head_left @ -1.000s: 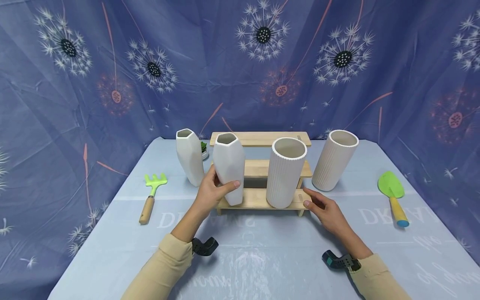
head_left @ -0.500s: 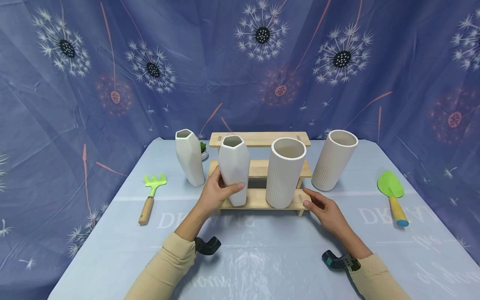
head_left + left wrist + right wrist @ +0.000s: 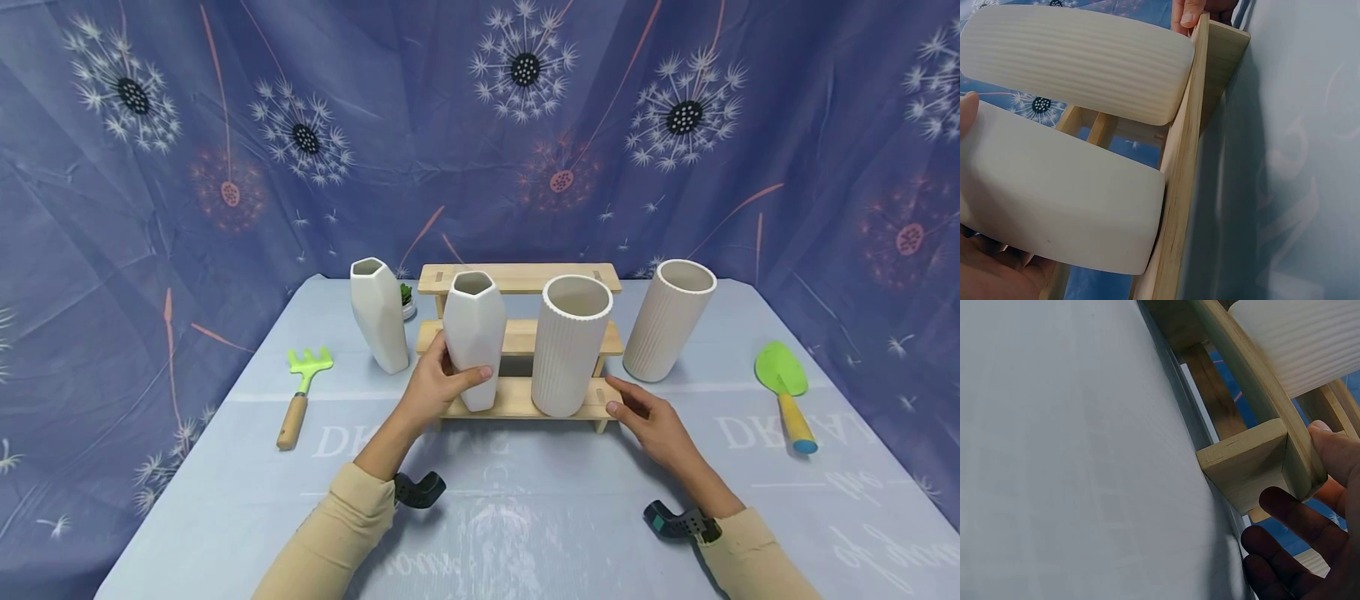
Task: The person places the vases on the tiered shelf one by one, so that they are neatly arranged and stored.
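My left hand (image 3: 435,385) grips a white faceted vase (image 3: 476,333) low on its body, thumb across the front and fingers around the far left side. The vase stands roughly upright at the left of the lowest board of a wooden tiered stand (image 3: 513,398). In the left wrist view its base (image 3: 1141,231) is at the board, with a thin dark line between them. A ribbed cylindrical vase (image 3: 572,346) stands on the same board, a small gap to the right. My right hand (image 3: 651,418) holds the board's right end, thumb (image 3: 1325,440) on top and fingers around the end.
A second faceted vase (image 3: 378,317) and a small potted plant (image 3: 407,302) stand left of the stand. Another ribbed vase (image 3: 670,321) is on its right. A green hand rake (image 3: 302,396) lies far left, a green trowel (image 3: 784,392) far right. A patterned cloth (image 3: 420,125) hangs behind.
My left hand has moved the faceted vase to the right along the lowest board, closer to the ribbed vase. The right hand has stayed at the board's end.
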`<state>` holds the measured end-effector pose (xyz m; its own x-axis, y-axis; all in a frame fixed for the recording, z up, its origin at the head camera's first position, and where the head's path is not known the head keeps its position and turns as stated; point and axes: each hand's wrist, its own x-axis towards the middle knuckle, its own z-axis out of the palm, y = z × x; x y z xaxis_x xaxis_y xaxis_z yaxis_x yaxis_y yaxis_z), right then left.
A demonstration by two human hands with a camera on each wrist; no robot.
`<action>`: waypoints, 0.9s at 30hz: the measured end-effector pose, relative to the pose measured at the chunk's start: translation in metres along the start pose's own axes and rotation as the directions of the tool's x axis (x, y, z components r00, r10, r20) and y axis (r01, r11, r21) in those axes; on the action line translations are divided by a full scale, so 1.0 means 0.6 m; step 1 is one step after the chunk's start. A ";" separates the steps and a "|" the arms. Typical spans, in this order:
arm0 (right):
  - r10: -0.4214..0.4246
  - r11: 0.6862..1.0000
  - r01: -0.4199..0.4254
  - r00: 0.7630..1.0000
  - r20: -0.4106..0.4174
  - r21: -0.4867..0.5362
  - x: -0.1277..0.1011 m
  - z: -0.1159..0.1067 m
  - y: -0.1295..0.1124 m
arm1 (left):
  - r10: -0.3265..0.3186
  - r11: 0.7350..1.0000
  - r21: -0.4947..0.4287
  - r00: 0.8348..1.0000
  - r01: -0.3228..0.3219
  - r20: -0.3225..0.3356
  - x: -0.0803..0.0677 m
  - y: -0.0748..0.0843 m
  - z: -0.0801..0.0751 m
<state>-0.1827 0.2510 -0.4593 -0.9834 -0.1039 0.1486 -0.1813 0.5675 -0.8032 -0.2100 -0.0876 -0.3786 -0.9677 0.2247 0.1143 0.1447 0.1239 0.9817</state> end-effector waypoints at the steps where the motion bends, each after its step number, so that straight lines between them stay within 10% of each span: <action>1: 0.000 1.000 0.000 1.000 -0.001 0.000 0.000 0.000 0.000 | 0.000 1.000 -0.001 1.000 0.000 0.000 0.000 0.001 0.001; 27: -0.011 1.000 0.011 1.000 -0.002 0.007 0.000 0.000 0.002 | 0.031 1.000 0.003 0.999 -0.031 0.021 -0.005 -0.002 0.004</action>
<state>-0.1830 0.2515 -0.4603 -0.9815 -0.1083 0.1581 -0.1916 0.5604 -0.8057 -0.2070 -0.0861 -0.3806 -0.9582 0.2490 0.1411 0.1749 0.1194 0.9773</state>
